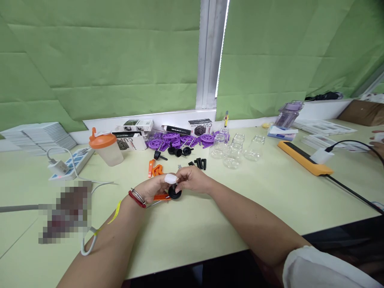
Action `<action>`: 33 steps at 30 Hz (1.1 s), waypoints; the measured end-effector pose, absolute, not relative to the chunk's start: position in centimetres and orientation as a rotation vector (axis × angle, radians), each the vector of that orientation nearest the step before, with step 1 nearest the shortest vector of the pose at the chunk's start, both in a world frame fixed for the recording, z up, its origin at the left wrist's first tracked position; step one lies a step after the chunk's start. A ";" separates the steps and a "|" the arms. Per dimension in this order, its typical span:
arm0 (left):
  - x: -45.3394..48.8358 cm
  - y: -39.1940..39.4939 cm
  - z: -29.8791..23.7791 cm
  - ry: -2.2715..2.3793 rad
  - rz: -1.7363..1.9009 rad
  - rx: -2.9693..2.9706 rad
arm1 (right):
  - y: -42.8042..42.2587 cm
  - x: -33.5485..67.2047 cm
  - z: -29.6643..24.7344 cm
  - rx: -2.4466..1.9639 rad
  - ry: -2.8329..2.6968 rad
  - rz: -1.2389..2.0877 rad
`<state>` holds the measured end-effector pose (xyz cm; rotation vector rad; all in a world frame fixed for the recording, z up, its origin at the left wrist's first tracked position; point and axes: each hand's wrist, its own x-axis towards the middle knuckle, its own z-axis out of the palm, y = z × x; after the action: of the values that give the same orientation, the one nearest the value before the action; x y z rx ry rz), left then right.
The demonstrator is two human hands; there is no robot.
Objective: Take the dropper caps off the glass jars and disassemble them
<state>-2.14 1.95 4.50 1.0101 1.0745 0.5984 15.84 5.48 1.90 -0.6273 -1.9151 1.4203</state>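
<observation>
My left hand [154,188], with a red band and metal bangles at the wrist, is closed around a round black plastic part [175,194] and has a white cover on the thumb tip. My right hand [192,179] meets it from the right, fingers pinched on the same black part and a thin metal piece. An orange plastic piece [162,197] lies under my left hand. Just beyond lie more orange clips [155,169], small black pegs [199,163] and black knobs [178,151].
A pile of purple wheel-like parts [180,141], clear glass jars [235,150], an orange-lidded shaker cup [107,149], small boxes [132,136], a white power strip [69,163], an orange flat tool [304,158] with black cable, a purple container [288,114]. Another person's hand [378,144] at far right.
</observation>
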 end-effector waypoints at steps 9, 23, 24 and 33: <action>-2.0 1.9 4.8 1.080 0.607 1.016 | 5.5 16.0 1.9 -0.639 -1.930 1.407; -2.2 1.9 4.6 1.071 0.588 1.021 | 5.2 16.0 1.6 -0.655 -1.919 1.399; -2.1 1.9 4.7 1.079 0.588 1.019 | 5.3 16.0 1.5 -0.654 -1.913 1.411; -2.0 1.8 5.0 1.077 0.605 1.019 | 5.5 15.9 1.0 -0.620 -1.887 1.502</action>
<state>-1.99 1.83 4.97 1.0191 1.0771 0.6053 15.92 5.52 1.01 -0.6195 -1.8867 1.5018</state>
